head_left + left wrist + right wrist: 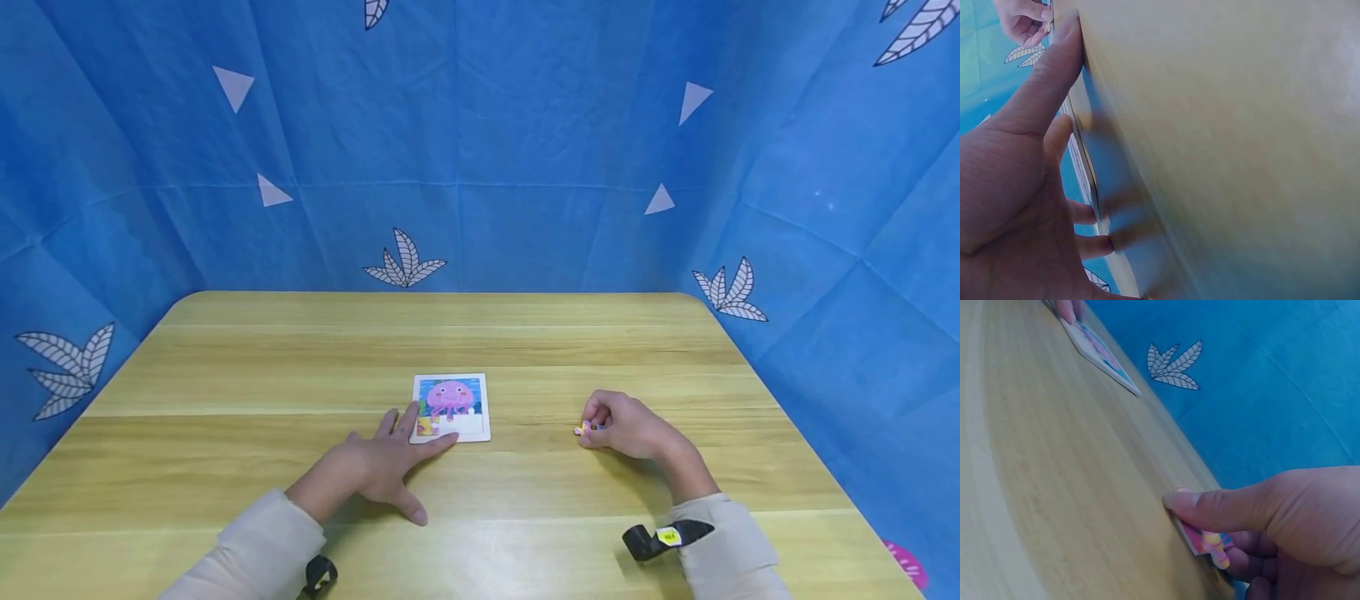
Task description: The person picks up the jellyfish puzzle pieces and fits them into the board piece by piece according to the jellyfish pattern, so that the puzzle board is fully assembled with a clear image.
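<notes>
A square jigsaw puzzle in a white frame (487,408) lies on the table, with a pink jellyfish picture across its upper part and one yellowish piece at lower left. Bare white backing shows along the rest of its lower strip. My left hand (382,467), fingers spread and straight, touches the frame's left and lower edge; the thumb rests apart on the wood. To the right, my right hand (626,425) pinches a small colourful puzzle piece (1200,540) between thumb and fingers, low over the tabletop. Part of that piece is hidden behind the thumb.
The wooden table (300,350) has rounded far corners. A blue curtain (525,150) with white leaf and triangle prints hangs behind and at both sides. A black strap (667,537) circles the right sleeve.
</notes>
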The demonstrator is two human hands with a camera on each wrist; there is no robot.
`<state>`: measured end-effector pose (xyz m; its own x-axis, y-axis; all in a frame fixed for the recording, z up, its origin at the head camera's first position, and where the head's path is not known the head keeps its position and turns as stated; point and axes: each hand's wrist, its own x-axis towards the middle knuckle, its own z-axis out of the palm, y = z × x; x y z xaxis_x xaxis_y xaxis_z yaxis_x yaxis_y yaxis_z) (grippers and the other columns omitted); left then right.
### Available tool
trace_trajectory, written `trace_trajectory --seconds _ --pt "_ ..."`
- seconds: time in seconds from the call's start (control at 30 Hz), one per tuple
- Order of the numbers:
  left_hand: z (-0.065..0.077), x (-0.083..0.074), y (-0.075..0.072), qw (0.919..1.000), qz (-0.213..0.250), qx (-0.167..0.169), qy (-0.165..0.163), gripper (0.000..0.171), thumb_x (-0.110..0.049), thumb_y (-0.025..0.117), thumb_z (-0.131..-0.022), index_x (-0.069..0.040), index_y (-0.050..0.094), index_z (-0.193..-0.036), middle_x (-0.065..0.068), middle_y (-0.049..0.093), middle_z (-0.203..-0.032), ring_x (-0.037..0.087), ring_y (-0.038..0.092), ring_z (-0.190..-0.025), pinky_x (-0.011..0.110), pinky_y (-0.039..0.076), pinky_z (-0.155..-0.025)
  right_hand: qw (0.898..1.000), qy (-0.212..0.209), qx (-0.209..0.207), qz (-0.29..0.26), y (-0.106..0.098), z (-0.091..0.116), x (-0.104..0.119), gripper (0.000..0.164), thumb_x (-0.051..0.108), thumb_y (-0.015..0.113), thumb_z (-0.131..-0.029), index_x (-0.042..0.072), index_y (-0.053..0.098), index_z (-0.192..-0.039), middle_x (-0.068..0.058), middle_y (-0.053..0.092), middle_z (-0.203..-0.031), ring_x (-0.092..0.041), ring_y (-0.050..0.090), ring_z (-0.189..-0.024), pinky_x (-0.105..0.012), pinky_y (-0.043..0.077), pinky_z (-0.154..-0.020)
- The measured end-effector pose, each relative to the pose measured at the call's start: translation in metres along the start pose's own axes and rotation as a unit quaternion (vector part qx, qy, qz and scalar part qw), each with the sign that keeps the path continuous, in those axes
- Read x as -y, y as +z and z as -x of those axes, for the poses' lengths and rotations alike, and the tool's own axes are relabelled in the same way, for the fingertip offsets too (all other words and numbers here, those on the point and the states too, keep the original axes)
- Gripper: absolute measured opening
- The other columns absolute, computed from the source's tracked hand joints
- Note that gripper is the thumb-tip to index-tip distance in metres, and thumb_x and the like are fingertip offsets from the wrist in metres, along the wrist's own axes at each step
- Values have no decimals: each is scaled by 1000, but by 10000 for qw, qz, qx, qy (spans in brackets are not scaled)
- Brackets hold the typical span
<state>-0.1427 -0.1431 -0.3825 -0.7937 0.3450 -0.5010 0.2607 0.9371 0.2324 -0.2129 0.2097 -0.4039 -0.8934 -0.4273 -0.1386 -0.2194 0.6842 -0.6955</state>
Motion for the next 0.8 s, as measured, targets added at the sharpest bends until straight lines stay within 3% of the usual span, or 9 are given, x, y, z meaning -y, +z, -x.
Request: trace_trajectory --seconds 0.47,0.8 --pt "0 0 0 10000 -32 -18 -2 101 -64 72 -63 -52 15 -145 16 -10 -158 45 0 -142 79 17 -93 9965 -709 -18 -448 21 -14 17 13 3 65 -86 0 53 -92 -2 58 -69 -11 59 -66 -21 44 -58" --pt "-1 0 0 10000 -55 -41 19 101 -65 72 -63 -53 15 -145 16 -10 -158 44 1 -142 79 18 -93 9954 -808 -171 -478 40 -32 35 11 8 62 -89 3 59 -98 -4 61 -74 -11 55 -57 -24 47 -54"
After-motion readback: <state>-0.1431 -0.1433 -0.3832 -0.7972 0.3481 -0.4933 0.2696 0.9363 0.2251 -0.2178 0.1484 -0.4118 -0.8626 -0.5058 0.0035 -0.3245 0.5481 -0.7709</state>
